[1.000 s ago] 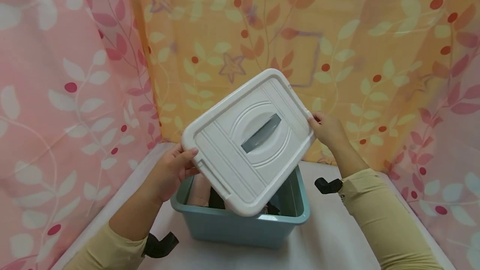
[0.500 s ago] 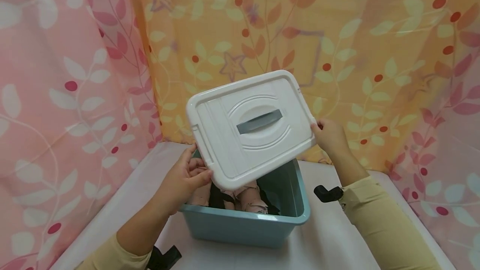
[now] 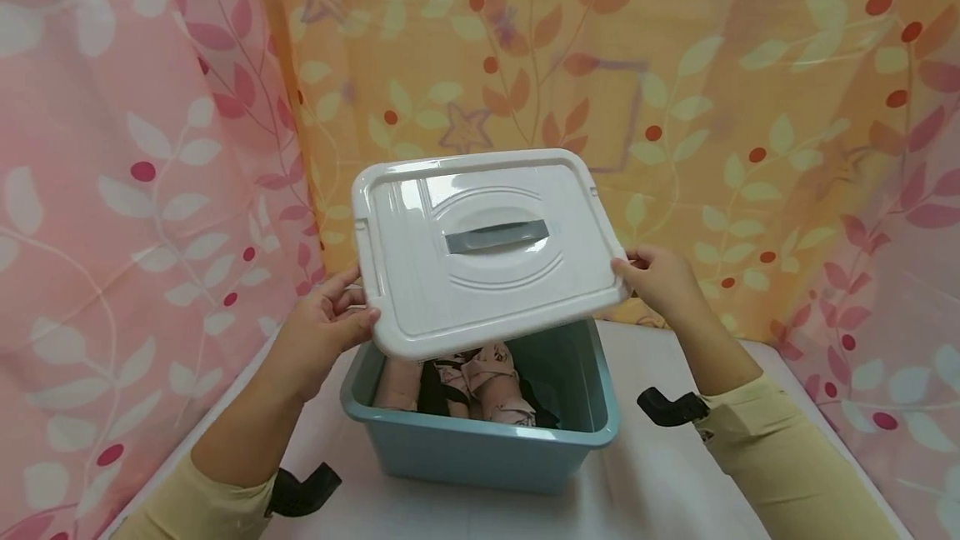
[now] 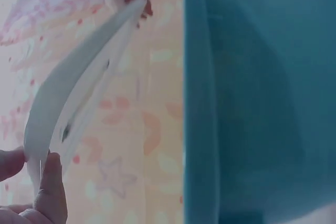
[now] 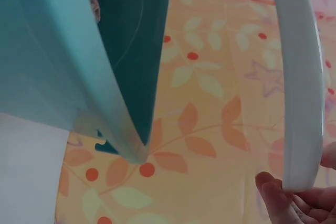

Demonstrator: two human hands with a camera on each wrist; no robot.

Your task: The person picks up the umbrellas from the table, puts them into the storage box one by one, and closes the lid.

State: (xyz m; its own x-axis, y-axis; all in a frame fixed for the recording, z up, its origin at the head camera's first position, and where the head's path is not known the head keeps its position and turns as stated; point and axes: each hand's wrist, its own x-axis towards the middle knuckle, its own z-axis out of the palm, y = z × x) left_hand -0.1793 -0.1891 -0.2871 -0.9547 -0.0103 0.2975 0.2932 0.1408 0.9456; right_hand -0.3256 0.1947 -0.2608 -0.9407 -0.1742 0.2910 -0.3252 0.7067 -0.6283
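A white plastic lid (image 3: 420,290) with a grey handle (image 3: 497,237) is held tilted above a blue-green storage bin (image 3: 480,452). My left hand (image 3: 311,340) pinches the lid's left edge between thumb and fingers. On the opposite side, my right hand (image 3: 663,282) pinches the lid's right edge. The right wrist view shows the lid (image 5: 303,87) apart from the bin's rim (image 5: 100,87). Inside the bin lie rolled pink clothes (image 3: 495,382) beside dark cloth (image 3: 431,390). The lid hides the back of the bin.
The bin stands on a white-covered table (image 3: 645,473). Patterned curtains, pink on the left (image 3: 187,257) and orange behind (image 3: 675,190), enclose the table. Black camera mounts sit at the left wrist (image 3: 303,492) and right wrist (image 3: 671,408).
The lid has turned from a steep slant toward level, and its left side has shifted left. My left hand dipped, then moved left and up with the edge. More of the clothes shows.
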